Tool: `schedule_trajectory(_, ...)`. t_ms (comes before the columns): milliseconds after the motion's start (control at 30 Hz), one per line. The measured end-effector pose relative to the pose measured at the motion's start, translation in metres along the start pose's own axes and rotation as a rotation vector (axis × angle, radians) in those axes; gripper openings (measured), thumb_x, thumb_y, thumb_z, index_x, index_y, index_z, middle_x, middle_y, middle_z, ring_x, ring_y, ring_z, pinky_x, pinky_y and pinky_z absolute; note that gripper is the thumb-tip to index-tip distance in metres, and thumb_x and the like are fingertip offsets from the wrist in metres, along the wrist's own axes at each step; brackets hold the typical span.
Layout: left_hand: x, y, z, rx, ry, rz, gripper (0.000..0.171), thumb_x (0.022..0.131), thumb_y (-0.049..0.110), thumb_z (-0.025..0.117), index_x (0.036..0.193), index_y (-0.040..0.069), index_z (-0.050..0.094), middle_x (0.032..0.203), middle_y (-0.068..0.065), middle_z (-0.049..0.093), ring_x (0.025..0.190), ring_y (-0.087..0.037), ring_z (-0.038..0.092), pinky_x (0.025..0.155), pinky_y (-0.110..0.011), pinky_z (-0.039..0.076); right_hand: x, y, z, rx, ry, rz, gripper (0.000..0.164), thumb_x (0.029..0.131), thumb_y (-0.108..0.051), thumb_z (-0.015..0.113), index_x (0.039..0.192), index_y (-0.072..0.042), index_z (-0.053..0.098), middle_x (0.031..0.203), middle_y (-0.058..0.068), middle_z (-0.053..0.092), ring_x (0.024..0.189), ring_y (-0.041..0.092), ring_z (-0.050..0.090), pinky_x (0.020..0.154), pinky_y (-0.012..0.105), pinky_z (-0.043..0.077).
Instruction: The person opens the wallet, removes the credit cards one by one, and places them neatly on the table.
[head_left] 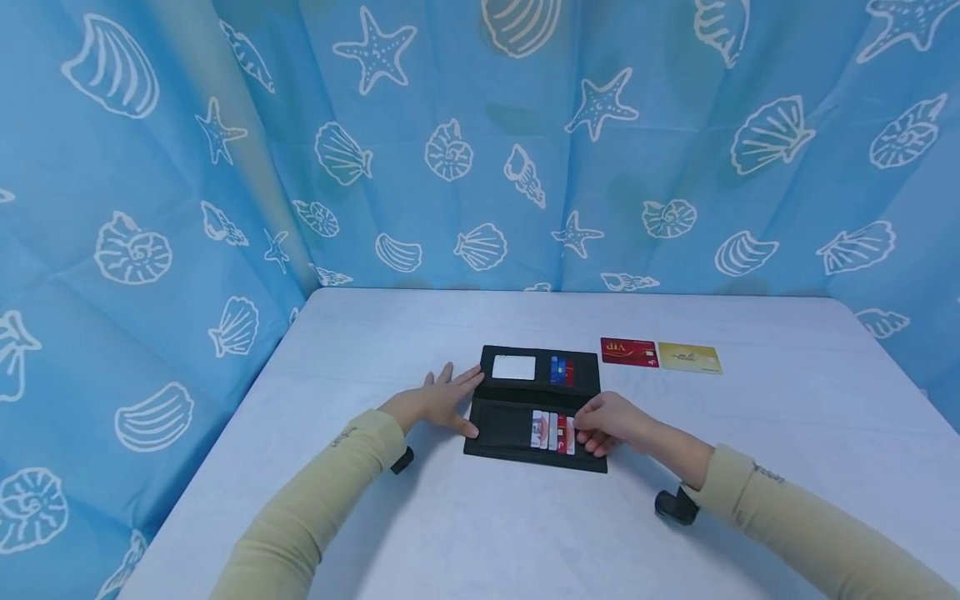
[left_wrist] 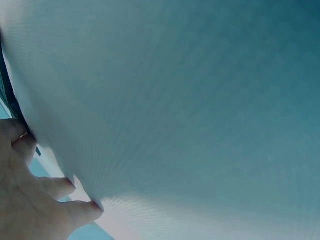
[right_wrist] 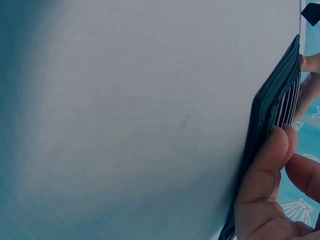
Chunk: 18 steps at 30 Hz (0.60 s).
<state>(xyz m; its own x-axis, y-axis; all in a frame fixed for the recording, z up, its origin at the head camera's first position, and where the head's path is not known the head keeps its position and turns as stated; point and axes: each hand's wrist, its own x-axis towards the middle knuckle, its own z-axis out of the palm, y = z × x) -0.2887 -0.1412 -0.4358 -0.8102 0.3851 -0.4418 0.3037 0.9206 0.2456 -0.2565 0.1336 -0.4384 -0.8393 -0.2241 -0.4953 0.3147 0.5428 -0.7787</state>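
A black wallet (head_left: 502, 425) lies unfolded on the table. Its lower half holds several cards (head_left: 539, 429) in a row of slots; the upper half has blue and red cards (head_left: 558, 371) and a white rectangle (head_left: 513, 367). My left hand (head_left: 442, 398) rests with spread fingers at the wallet's left edge. At the right end of the lower row, my right hand (head_left: 611, 421) pinches the outermost card (head_left: 571, 437) between thumb and forefinger. From the right wrist, the wallet (right_wrist: 260, 112) is seen edge-on, the fingertips (right_wrist: 280, 142) against the card ends.
Beyond the wallet to the right lie a red VIP card (head_left: 628, 352) and a gold card (head_left: 690, 357), side by side. A white cloth covers the table (head_left: 420, 325). Blue curtains (head_left: 450, 208) with shell and starfish prints hang behind and at the sides.
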Motion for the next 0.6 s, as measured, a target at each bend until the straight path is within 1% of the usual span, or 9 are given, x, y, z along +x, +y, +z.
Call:
schedule_trajectory(167,0.000,0.000,0.001,0.004,0.005,0.007,0.100,0.074,0.049,0.070,0.149,0.020,0.011,0.155,0.004,0.001,0.139,-0.036,-0.008,0.109,-0.057,-0.001,-0.001,-0.002,0.003,-0.046,0.009,-0.020,0.022,0.090,-0.017,0.058,0.097,0.003,0.058,0.067,0.004,0.060,0.051,0.012,0.056,0.054,0.020,0.050)
schedule_trajectory(267,-0.001,-0.001,0.000,0.009,0.002,0.008,0.100,0.073,0.050,0.070,0.149,0.020,0.011,0.155,0.004,0.000,0.139,-0.036,-0.009,0.109,-0.057,-0.001,-0.001,-0.004,0.004,-0.068,0.012,-0.018,0.022,0.089,-0.018,0.059,0.097,0.002,0.059,0.066,0.004,0.060,0.052,0.013,0.055,0.054,0.021,0.050)
schedule_trajectory(467,-0.001,-0.001,0.000,0.010,-0.005,0.007,0.100,0.074,0.050,0.069,0.149,0.020,0.010,0.155,0.005,-0.001,0.139,-0.035,-0.010,0.109,-0.057,-0.001,0.001,-0.007,0.001,-0.062,-0.023,0.015,0.020,0.089,-0.018,0.059,0.091,0.001,0.061,0.065,0.004,0.059,0.051,0.012,0.055,0.053,0.020,0.049)
schedule_trajectory(600,-0.001,-0.001,0.000,0.018,-0.003,0.014,0.100,0.074,0.050,0.069,0.149,0.019,0.010,0.155,0.005,-0.001,0.139,-0.035,-0.009,0.109,-0.057,-0.001,0.001,-0.012,0.001,-0.063,-0.009,0.034,0.019,0.087,-0.016,0.061,0.091,0.002,0.059,0.071,0.007,0.060,0.055,0.014,0.056,0.054,0.021,0.050)
